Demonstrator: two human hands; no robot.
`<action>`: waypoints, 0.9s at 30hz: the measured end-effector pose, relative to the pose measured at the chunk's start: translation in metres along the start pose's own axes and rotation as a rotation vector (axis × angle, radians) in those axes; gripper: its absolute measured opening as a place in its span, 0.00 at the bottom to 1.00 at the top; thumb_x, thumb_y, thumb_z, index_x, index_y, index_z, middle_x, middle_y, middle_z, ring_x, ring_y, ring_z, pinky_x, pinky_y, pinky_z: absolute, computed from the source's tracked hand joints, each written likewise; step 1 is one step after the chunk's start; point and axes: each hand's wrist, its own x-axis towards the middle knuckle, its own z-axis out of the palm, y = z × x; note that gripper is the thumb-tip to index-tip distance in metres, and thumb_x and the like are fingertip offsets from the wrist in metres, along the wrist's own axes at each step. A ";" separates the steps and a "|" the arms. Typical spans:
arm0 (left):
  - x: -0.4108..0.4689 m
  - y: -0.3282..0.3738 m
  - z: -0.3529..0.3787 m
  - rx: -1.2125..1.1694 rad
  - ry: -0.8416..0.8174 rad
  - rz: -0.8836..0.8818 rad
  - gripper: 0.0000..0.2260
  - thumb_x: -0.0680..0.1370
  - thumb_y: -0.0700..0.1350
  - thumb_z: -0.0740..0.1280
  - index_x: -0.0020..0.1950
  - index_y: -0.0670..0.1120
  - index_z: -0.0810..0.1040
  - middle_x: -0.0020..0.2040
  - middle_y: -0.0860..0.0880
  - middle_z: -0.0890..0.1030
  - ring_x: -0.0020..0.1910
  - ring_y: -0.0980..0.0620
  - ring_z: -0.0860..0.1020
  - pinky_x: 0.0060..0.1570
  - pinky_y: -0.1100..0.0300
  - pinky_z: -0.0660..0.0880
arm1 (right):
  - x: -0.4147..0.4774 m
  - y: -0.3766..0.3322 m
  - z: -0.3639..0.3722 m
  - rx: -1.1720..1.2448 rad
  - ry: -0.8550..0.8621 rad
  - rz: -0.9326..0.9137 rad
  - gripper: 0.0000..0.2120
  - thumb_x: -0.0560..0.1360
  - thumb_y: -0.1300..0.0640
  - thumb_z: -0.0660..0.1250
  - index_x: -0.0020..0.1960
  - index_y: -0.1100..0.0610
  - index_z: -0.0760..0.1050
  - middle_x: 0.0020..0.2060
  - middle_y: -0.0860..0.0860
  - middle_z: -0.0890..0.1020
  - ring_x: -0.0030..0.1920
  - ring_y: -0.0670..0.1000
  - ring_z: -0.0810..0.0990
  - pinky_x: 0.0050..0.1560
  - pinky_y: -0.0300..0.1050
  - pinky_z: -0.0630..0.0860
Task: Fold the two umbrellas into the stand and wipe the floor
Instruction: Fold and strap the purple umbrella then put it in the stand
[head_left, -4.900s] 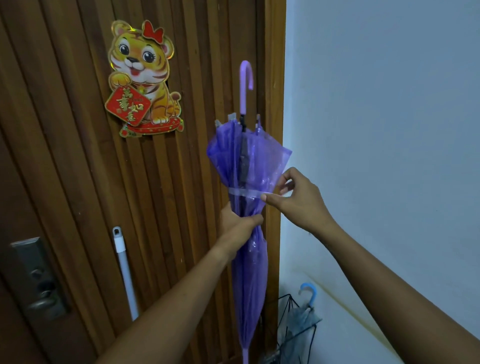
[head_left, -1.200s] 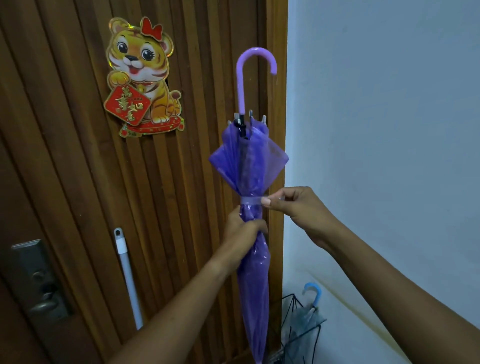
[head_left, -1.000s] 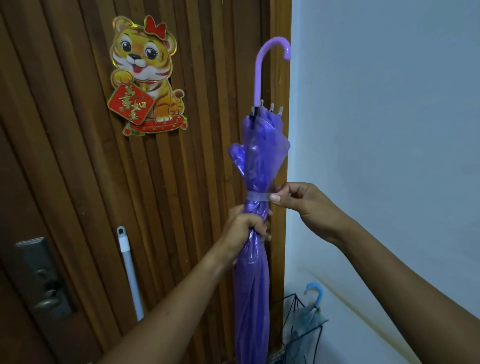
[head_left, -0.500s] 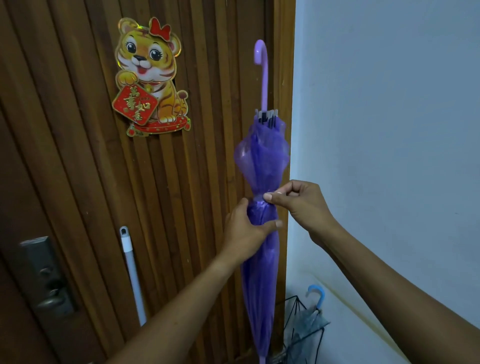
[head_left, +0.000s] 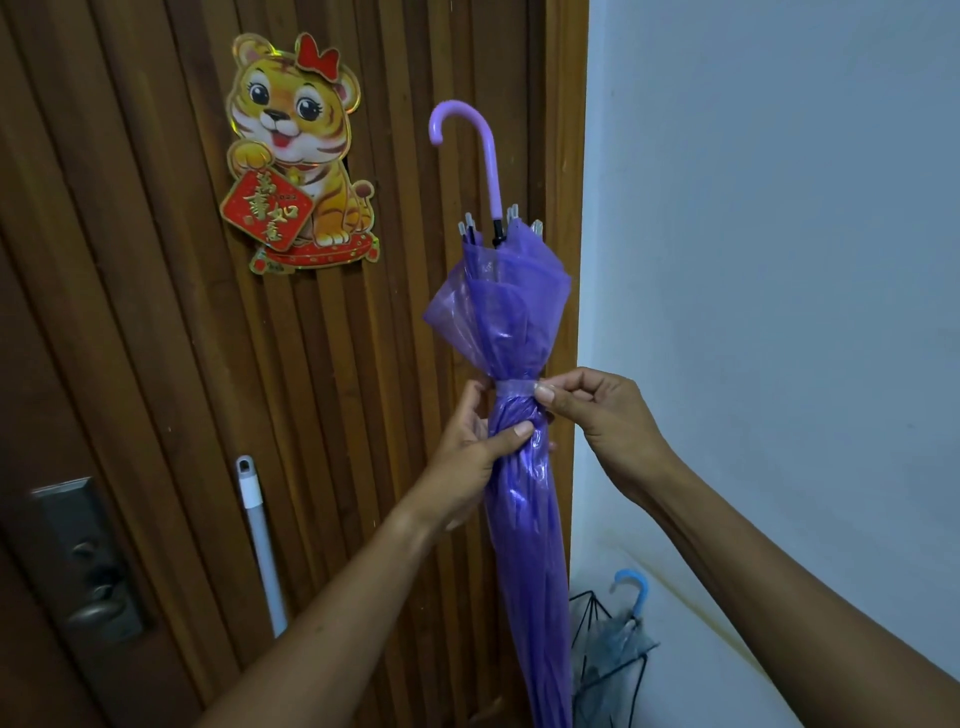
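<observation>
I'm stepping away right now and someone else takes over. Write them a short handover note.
Left hand grips the purple umbrella just below its strap, holding it upright by the door. Right hand pinches the strap's end.
Blue-handled umbrella is already in the wire stand, lower right corner.
Done: purple canopy gathered, strap wound round it.
Left: fasten the strap (cannot tell if closed), put this umbrella in the stand, wipe the floor (out of view).
White pole stands against the door.
</observation>
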 end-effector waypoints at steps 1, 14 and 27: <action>0.000 0.000 -0.001 -0.012 -0.012 -0.004 0.25 0.79 0.34 0.65 0.72 0.52 0.65 0.67 0.40 0.78 0.53 0.39 0.82 0.54 0.48 0.80 | 0.000 0.000 0.001 0.010 0.002 0.002 0.04 0.76 0.62 0.72 0.49 0.63 0.83 0.42 0.53 0.87 0.43 0.47 0.85 0.45 0.35 0.79; -0.003 0.004 -0.019 0.004 -0.014 -0.070 0.23 0.79 0.33 0.65 0.73 0.46 0.71 0.62 0.45 0.79 0.53 0.53 0.82 0.52 0.59 0.80 | 0.001 -0.002 0.010 0.187 0.020 0.202 0.04 0.73 0.61 0.73 0.48 0.58 0.84 0.43 0.50 0.87 0.46 0.45 0.85 0.39 0.31 0.76; 0.003 0.004 -0.036 -0.034 -0.002 -0.120 0.17 0.83 0.46 0.60 0.70 0.40 0.74 0.62 0.41 0.79 0.54 0.51 0.81 0.52 0.60 0.78 | -0.001 0.004 0.020 0.123 -0.020 0.267 0.07 0.69 0.55 0.75 0.44 0.56 0.85 0.42 0.50 0.87 0.42 0.43 0.83 0.42 0.45 0.66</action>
